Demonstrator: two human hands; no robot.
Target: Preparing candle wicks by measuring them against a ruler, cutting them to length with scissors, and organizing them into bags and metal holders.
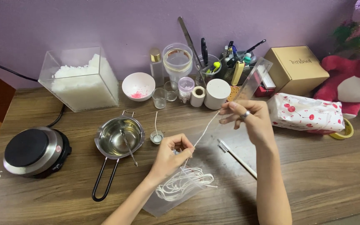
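Note:
A thin white wick is stretched taut between my two hands above the wooden table. My right hand, with a ring on one finger, pinches its upper end. My left hand pinches its lower end just above a clear plastic bag holding a bundle of several white wicks. To the left of my left hand stands a small glass cup with a wick upright in it.
A steel pouring pot with a spoon and a small hot plate sit at left. Behind are a clear box of white wax flakes, a white bowl, jars, a pen holder, a cardboard box, a tissue pack and a brush.

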